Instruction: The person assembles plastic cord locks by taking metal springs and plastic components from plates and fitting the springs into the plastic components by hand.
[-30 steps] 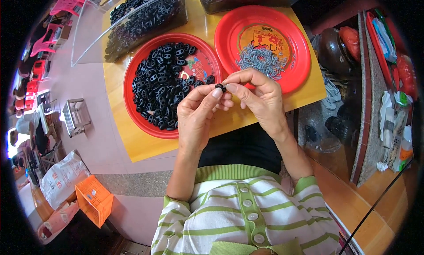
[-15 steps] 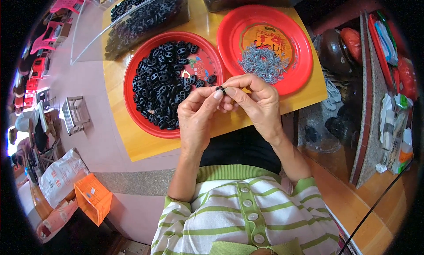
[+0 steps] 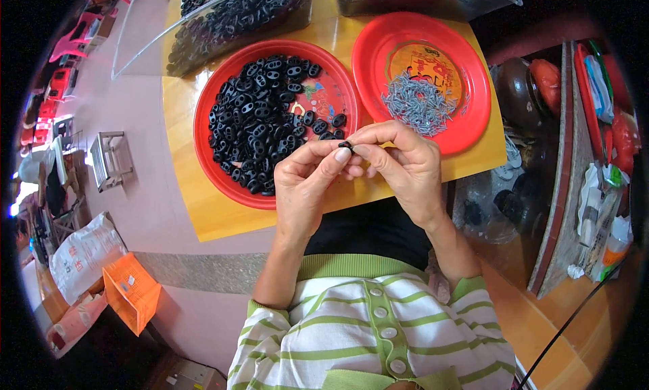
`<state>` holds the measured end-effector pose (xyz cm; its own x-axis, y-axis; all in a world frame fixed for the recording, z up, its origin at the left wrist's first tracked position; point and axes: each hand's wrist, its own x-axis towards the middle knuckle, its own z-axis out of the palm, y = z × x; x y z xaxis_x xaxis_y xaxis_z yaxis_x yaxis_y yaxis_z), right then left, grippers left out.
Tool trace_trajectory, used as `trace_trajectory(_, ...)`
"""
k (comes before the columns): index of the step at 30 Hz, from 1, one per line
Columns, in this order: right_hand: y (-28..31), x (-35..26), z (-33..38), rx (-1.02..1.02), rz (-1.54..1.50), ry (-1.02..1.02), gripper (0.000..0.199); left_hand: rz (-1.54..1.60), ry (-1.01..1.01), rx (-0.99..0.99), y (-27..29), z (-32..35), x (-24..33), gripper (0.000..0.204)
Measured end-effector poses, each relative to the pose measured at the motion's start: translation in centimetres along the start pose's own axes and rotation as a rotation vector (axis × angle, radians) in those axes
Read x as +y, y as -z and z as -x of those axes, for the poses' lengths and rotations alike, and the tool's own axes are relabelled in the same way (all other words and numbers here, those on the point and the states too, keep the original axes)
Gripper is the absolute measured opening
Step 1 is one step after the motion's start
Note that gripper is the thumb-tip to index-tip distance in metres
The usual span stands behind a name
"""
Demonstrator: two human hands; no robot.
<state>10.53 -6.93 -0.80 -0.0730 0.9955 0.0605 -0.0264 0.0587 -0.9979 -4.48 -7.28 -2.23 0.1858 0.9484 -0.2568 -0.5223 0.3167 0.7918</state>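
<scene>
Above my lap, at the table's near edge, my two hands meet fingertip to fingertip. My left hand [image 3: 303,187] pinches a small black plastic piece [image 3: 345,145] between thumb and forefinger. Thumb and forefinger of my right hand [image 3: 404,170] are closed at the piece's right end; whatever they hold is too small to make out. Just beyond my left hand, a round red tray [image 3: 203,170] holds a heap of black oval pieces with two holes [image 3: 253,113]. Beyond my right hand stands a red plate [image 3: 476,109] with a pile of tiny grey metal parts [image 3: 419,105], perhaps screws or springs.
Clear plastic bins [image 3: 236,26] of black pieces stand at the table's far side. The yellow tabletop [image 3: 196,217] ends just before my lap. A metal stool [image 3: 108,161] and an orange basket [image 3: 132,292] are on the left. A stone-edged partition [image 3: 556,187] rises on the right.
The view has shifted slightly, so trays and bins sit a little differently in it. My hands stay together at the black piece, with only small finger movement.
</scene>
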Motion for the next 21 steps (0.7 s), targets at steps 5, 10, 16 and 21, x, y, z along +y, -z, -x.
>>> trace_trajectory(5, -0.9, 0.4, -0.2, 0.016, -0.072, -0.036, 0.007, -0.039, -0.026, 0.023, 0.5, -0.1, 0.2, 0.014)
trace_trajectory(10, -0.9, 0.2, -1.1, -0.099, -0.071, -0.05, 0.01, -0.013, -0.023, 0.023, 1.1, -0.2, 0.6, 0.011)
trace_trajectory(16, -0.3, -1.2, -6.1, -0.239, 0.336, -0.064, 0.021, 0.077, 0.042, -0.006, 1.7, -0.3, 1.0, 0.007)
trace_trajectory(21, -1.9, 1.5, -8.3, -0.362, 0.699, 0.274, 0.017, 0.039, 0.073, -0.193, 2.2, -0.2, 1.1, 0.008)
